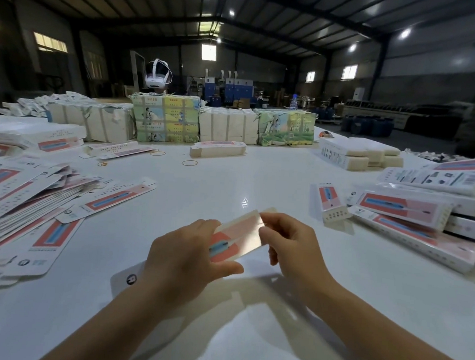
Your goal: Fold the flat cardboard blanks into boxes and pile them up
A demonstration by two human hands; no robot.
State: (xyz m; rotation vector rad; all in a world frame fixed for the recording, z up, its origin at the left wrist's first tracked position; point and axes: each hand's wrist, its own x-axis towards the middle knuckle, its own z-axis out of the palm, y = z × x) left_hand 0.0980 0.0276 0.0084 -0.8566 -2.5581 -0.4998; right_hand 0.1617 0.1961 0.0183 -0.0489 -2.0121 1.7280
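I hold one long pink, red and blue printed cardboard blank (239, 237) over the white table (230, 179), near its front. My left hand (187, 256) grips its middle, thumb under and fingers over, with the white hang-tab end sticking out behind the wrist. My right hand (288, 238) pinches the far end at the top edge. A fanned heap of flat blanks (34, 203) lies to the left. Folded boxes (412, 218) are piled at the right, with one short box (332, 205) lying beside them.
Wrapped bundles (165, 119) of stock line the table's far side, a white headset (158, 73) on top of one. A stack of blanks (218, 149) and loose rubber bands (189, 163) lie mid-table. More white stacks (360, 156) sit at the back right.
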